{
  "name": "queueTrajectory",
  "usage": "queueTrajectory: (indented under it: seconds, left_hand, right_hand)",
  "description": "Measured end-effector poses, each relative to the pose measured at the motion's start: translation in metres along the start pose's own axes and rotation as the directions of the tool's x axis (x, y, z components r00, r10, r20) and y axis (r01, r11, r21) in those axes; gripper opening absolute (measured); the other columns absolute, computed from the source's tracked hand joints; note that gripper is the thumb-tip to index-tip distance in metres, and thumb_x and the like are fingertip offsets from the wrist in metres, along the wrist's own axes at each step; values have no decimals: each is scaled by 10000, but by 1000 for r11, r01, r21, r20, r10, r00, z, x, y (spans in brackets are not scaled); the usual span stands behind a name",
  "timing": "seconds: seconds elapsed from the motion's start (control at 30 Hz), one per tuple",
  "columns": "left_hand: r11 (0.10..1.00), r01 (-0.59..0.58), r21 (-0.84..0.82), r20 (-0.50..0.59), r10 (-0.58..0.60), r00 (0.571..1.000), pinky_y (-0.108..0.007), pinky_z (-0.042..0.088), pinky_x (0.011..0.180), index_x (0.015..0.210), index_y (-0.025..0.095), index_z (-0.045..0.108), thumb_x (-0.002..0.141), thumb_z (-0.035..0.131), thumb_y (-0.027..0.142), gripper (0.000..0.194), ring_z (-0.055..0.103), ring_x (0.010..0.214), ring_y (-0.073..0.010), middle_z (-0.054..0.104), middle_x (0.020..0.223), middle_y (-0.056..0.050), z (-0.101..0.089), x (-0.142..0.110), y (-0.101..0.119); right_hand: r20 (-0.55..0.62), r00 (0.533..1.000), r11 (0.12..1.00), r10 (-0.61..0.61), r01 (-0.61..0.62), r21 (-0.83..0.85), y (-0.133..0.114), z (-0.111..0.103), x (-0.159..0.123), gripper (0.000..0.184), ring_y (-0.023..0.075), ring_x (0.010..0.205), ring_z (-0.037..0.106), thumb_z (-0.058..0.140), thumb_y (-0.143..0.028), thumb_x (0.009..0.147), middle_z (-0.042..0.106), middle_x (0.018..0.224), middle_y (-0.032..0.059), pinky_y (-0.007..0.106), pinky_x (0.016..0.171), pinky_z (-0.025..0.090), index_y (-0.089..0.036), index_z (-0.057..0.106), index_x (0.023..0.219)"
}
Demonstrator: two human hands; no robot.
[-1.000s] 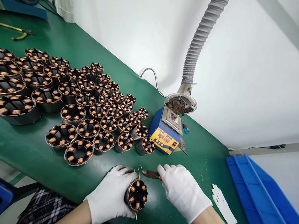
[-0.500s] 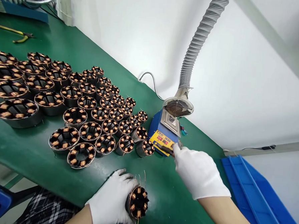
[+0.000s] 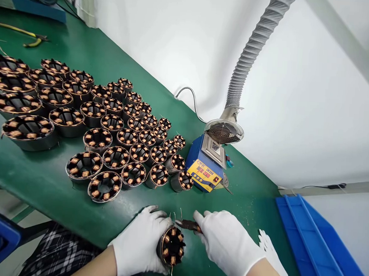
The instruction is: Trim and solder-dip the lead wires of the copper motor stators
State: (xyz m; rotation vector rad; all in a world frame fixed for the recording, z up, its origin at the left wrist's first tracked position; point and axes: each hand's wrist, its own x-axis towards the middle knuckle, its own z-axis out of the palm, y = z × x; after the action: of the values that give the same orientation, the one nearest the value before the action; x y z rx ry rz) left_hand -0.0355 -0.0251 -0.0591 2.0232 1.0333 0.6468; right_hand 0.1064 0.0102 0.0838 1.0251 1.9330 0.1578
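Observation:
My gloved left hand (image 3: 144,244) is wrapped round the side of a motor stator (image 3: 171,248) with copper windings, close to the front of the table. Thin wire ends stick up from the stator's far rim, and one more shows at its near side. In my right hand (image 3: 228,243), also in a white glove, is a pair of cutting pliers (image 3: 188,224). The jaws point left and lie right by the upright wire ends, just above the rim. Whether they touch a wire I cannot tell.
Many more stators (image 3: 104,186) stand grouped on the green table (image 3: 131,213). Beyond them sits a blue and yellow solder pot (image 3: 204,172) under an extraction hose (image 3: 254,43). A spare white glove (image 3: 271,256) lies near the blue bin (image 3: 315,235). Yellow-handled pliers (image 3: 32,35) lie far left.
My right hand has come from the front of the solder pot down and toward me, bringing the pliers to the wires. The left hand still holds the stator. The view has shifted slightly.

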Motion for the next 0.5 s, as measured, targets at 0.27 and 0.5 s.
queueTrajectory:
  seconds: [0.27,0.5]
  left_hand:
    - [1000,1,0,0,-1,1000,-417,352,948,891,227,537,439,785,509,588,565,933,-238,629,914,8,2,-2,0]
    - [1000,4,4,44,-4,999,-399,368,921,854,240,547,437,767,531,554,561,913,-224,619,871,28,-3,-1,2]
  right_hand:
    - [31,999,999,37,-37,-5,-1,-7,8,229,277,599,656,448,-68,800,658,738,104,289,464,357,-164,601,942]
    - [-114,914,912,390,-366,183,45,-9,12,243,236,721,668,395,-177,886,687,842,81,266,505,384,-197,564,1060]
